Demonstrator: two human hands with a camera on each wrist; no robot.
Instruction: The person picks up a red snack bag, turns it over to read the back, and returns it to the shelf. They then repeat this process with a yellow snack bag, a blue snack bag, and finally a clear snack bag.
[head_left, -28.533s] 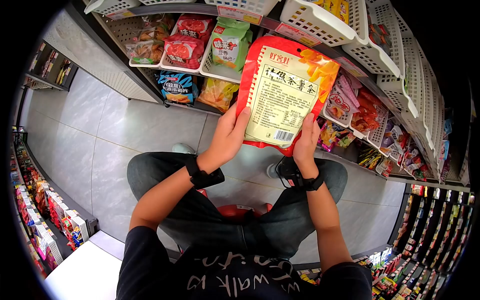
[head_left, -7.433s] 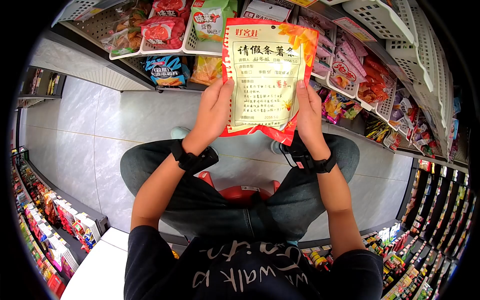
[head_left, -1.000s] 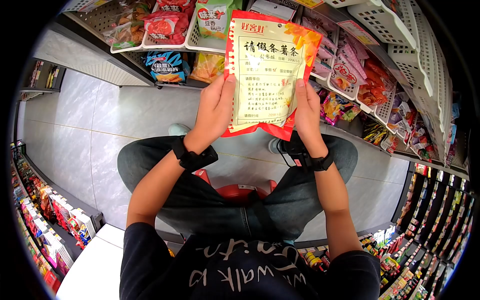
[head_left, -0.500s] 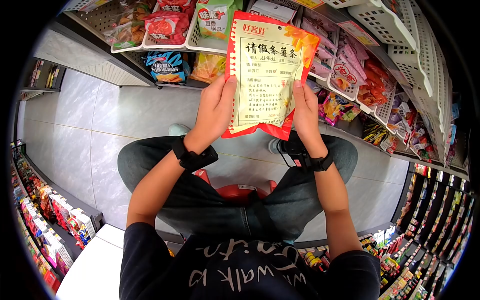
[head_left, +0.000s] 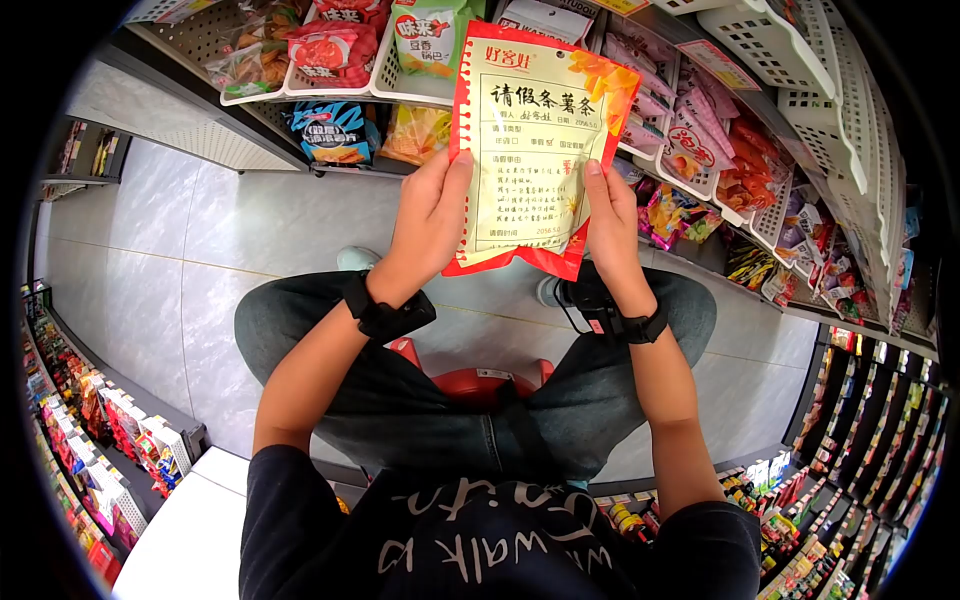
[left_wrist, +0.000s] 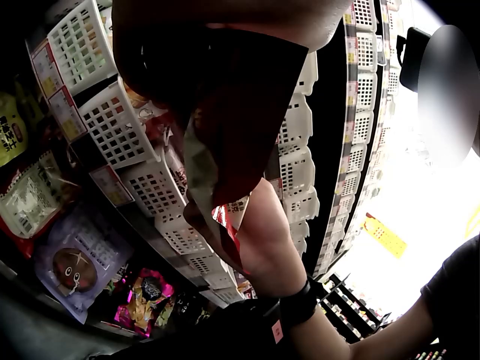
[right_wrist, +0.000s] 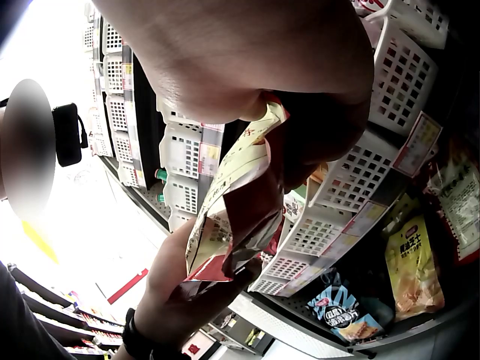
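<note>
In the head view a red-and-cream bag of potato fries [head_left: 530, 150] is held up over the gap between the knees, its front with a torn-notepad print facing the head camera. My left hand [head_left: 430, 215] grips the lower left edge, thumb on the front and fingers behind. At the lower right edge my right hand [head_left: 612, 220] pinches it the same way. The right wrist view shows the bag [right_wrist: 232, 199] edge-on and creased between both hands. Seen from the left wrist, its back [left_wrist: 232, 150] lies in dark shadow, with the right hand [left_wrist: 266, 232] at the far edge.
White perforated baskets [head_left: 420, 85] of snack packets line the shelves ahead and to the right. Below them sit a blue chip bag [head_left: 335, 133] and an orange packet [head_left: 416, 133]. A red stool [head_left: 480, 385] is under the seated person; more stocked shelves [head_left: 880, 430] stand behind.
Long before, the bag's barcoded back faced the camera; its front faces it now. During the last second the bag has turned slightly, and my right hand has shifted a little left.
</note>
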